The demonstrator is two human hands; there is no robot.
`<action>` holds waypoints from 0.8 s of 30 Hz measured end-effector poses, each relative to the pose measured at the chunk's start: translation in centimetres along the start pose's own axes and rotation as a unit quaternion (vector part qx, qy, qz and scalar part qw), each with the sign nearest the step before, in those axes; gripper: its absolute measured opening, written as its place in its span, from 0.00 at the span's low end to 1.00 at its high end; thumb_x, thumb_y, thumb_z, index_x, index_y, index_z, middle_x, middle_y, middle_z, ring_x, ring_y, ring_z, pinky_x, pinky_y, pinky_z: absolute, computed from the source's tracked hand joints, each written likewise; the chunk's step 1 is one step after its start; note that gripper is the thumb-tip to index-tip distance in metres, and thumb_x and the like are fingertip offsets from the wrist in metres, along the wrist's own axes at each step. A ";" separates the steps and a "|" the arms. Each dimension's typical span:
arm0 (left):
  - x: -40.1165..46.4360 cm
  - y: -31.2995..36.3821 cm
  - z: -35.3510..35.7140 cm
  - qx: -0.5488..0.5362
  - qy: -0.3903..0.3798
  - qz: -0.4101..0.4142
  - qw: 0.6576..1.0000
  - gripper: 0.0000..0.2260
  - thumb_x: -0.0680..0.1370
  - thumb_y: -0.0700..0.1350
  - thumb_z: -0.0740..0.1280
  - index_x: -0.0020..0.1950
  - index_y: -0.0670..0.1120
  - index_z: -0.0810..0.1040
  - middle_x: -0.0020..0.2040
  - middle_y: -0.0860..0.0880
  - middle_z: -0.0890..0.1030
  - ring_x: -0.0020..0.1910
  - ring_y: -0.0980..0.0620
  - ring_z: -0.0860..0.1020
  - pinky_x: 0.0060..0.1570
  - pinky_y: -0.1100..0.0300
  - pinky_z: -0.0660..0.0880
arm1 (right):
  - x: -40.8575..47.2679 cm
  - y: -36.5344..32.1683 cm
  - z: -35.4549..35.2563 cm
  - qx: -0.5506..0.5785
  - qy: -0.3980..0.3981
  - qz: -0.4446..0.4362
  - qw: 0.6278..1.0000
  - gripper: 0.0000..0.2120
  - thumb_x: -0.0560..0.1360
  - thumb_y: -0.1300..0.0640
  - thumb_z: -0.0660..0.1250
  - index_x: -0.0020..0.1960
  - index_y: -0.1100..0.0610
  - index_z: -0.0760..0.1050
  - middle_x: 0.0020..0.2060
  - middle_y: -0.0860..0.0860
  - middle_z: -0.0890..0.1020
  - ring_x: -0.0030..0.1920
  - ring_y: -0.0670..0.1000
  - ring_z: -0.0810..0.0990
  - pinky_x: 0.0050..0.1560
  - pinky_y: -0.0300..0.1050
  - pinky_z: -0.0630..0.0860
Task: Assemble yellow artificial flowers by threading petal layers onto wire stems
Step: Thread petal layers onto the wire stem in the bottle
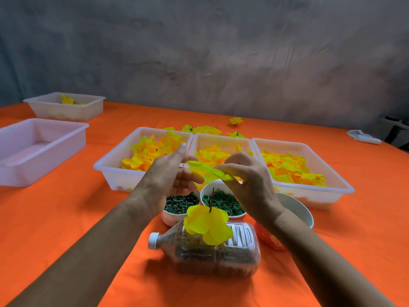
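Observation:
A yellow-green petal layer (207,170) hangs flat in the air between my hands, over the cups. My right hand (247,178) pinches its right edge. My left hand (170,176) is beside its left edge with fingers extended, fingertips near the petal. Below, a thin dark wire stem (211,200) stands upright out of a plastic bottle (221,253) lying on its side, with a yellow petal layer (208,224) threaded on it. Three white trays (106,165) (221,138) (340,185) behind hold loose yellow and orange petals.
Cups of green studs (180,201) and green rings (223,201) stand just behind the bottle, another cup (294,209) at right. Two white trays (39,149) (66,107) sit at far left. Finished flowers (208,129) lie behind the petal trays on the orange cloth (66,207).

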State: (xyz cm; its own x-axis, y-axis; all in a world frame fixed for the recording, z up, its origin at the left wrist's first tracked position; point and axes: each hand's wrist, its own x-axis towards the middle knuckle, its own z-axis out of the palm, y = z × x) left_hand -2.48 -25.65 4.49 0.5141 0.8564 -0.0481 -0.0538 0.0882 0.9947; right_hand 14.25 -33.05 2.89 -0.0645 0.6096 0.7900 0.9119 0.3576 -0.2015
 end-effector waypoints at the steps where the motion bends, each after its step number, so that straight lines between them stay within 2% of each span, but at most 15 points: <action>1: 0.0 0.1 0.0 -0.007 -0.011 -0.026 1.000 0.20 0.79 0.60 0.56 0.49 0.46 0.79 0.33 0.45 0.83 0.25 0.53 0.77 0.26 0.65 0.72 | -0.1 -0.1 0.0 -0.019 0.008 -0.018 1.000 0.07 0.69 0.64 0.71 0.46 0.61 0.84 0.39 0.59 0.81 0.38 0.59 0.80 0.34 0.50 0.76; 3: -0.2 0.1 0.2 -0.008 -0.032 -0.049 0.998 0.15 0.76 0.57 0.62 0.47 0.46 0.79 0.34 0.45 0.83 0.24 0.54 0.77 0.25 0.66 0.73 | -0.2 -0.2 0.0 -0.049 0.023 -0.040 0.998 0.07 0.68 0.64 0.72 0.46 0.61 0.84 0.40 0.59 0.81 0.39 0.59 0.80 0.35 0.49 0.76; 6: -0.3 -0.2 0.5 -0.020 -0.046 -0.038 0.998 0.06 0.72 0.44 0.70 0.47 0.45 0.79 0.33 0.48 0.83 0.25 0.55 0.78 0.25 0.66 0.73 | -0.5 -0.4 0.1 -0.057 0.037 -0.033 0.997 0.09 0.67 0.64 0.73 0.48 0.60 0.84 0.43 0.60 0.81 0.43 0.60 0.80 0.39 0.50 0.76; 9: -0.5 -0.4 0.6 -0.054 -0.055 -0.028 0.997 0.11 0.66 0.39 0.71 0.48 0.44 0.80 0.32 0.50 0.82 0.27 0.54 0.79 0.25 0.66 0.74 | -0.7 -0.6 0.2 -0.031 0.041 0.017 0.999 0.22 0.63 0.69 0.76 0.57 0.62 0.80 0.48 0.60 0.81 0.49 0.60 0.80 0.46 0.48 0.77; 11: -0.7 -0.4 0.8 -0.074 -0.057 -0.023 0.995 0.13 0.63 0.39 0.71 0.48 0.44 0.80 0.31 0.49 0.81 0.28 0.53 0.79 0.25 0.66 0.74 | -0.9 -0.7 0.3 0.049 0.030 0.112 0.992 0.30 0.64 0.72 0.75 0.64 0.60 0.75 0.52 0.57 0.80 0.51 0.56 0.80 0.49 0.44 0.77; 12: -0.7 -0.4 0.8 -0.083 -0.058 -0.019 0.995 0.14 0.62 0.40 0.71 0.48 0.44 0.80 0.31 0.49 0.81 0.27 0.53 0.79 0.25 0.66 0.74 | -1.0 -0.9 0.2 0.120 0.027 0.176 0.977 0.31 0.65 0.71 0.75 0.66 0.57 0.73 0.52 0.55 0.80 0.51 0.54 0.80 0.48 0.43 0.78; 14: -0.7 -0.4 1.0 -0.093 -0.054 -0.005 0.994 0.15 0.61 0.40 0.71 0.48 0.44 0.80 0.31 0.50 0.82 0.27 0.55 0.79 0.25 0.66 0.74 | -1.0 -1.3 -0.1 0.261 0.027 0.288 0.921 0.29 0.70 0.69 0.71 0.67 0.52 0.69 0.52 0.54 0.80 0.49 0.50 0.82 0.44 0.43 0.80; 17: -0.8 -0.4 1.2 -0.098 -0.044 0.023 0.994 0.16 0.61 0.40 0.71 0.48 0.45 0.80 0.34 0.50 0.82 0.28 0.56 0.79 0.26 0.66 0.75 | -1.0 -1.1 -0.8 0.412 0.057 0.430 0.801 0.19 0.76 0.69 0.61 0.64 0.53 0.71 0.48 0.55 0.81 0.40 0.46 0.84 0.34 0.37 0.77; 19: -0.8 -0.4 1.2 -0.099 -0.041 0.039 0.993 0.16 0.61 0.40 0.71 0.48 0.45 0.80 0.34 0.50 0.82 0.29 0.57 0.80 0.27 0.66 0.75 | -0.8 -1.1 -1.5 0.476 0.035 0.485 0.733 0.09 0.78 0.59 0.61 0.57 0.53 0.74 0.41 0.53 0.84 0.37 0.47 0.84 0.31 0.38 0.75; 20: -0.9 -0.4 1.3 -0.098 -0.042 0.046 0.993 0.16 0.61 0.41 0.71 0.49 0.45 0.80 0.34 0.51 0.82 0.30 0.57 0.80 0.27 0.66 0.75 | -0.7 -1.1 -1.7 0.498 0.010 0.494 0.712 0.07 0.77 0.53 0.63 0.54 0.52 0.75 0.38 0.52 0.85 0.36 0.48 0.84 0.30 0.39 0.75; 21: -0.9 -0.4 1.3 -0.093 -0.043 0.052 0.993 0.17 0.61 0.41 0.71 0.49 0.45 0.80 0.34 0.52 0.82 0.30 0.57 0.80 0.28 0.66 0.75 | -0.6 -1.2 -1.8 0.513 -0.015 0.492 0.703 0.11 0.73 0.48 0.66 0.52 0.53 0.75 0.37 0.51 0.85 0.35 0.48 0.84 0.30 0.40 0.76; 22: -1.0 -0.5 1.3 -0.086 -0.043 0.058 0.994 0.17 0.61 0.41 0.71 0.49 0.46 0.80 0.35 0.52 0.82 0.31 0.57 0.80 0.29 0.66 0.75 | -0.5 -1.4 -1.8 0.520 -0.035 0.485 0.702 0.17 0.67 0.47 0.69 0.53 0.54 0.75 0.38 0.51 0.85 0.36 0.49 0.84 0.31 0.40 0.77; 24: -1.2 -0.5 1.3 -0.068 -0.044 0.066 0.995 0.17 0.61 0.42 0.72 0.49 0.47 0.80 0.39 0.50 0.83 0.34 0.56 0.81 0.31 0.65 0.76 | -0.4 -1.9 -1.7 0.522 -0.041 0.473 0.709 0.25 0.61 0.51 0.73 0.56 0.57 0.75 0.41 0.51 0.86 0.40 0.51 0.85 0.36 0.43 0.79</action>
State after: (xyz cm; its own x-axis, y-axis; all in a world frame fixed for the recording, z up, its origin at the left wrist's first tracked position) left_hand -1.92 -27.40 4.13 0.5683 0.8172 0.0956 -0.2371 0.0514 0.9701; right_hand 13.23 -35.15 3.91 0.3132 0.9496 -0.0121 -0.2307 0.0637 -0.9709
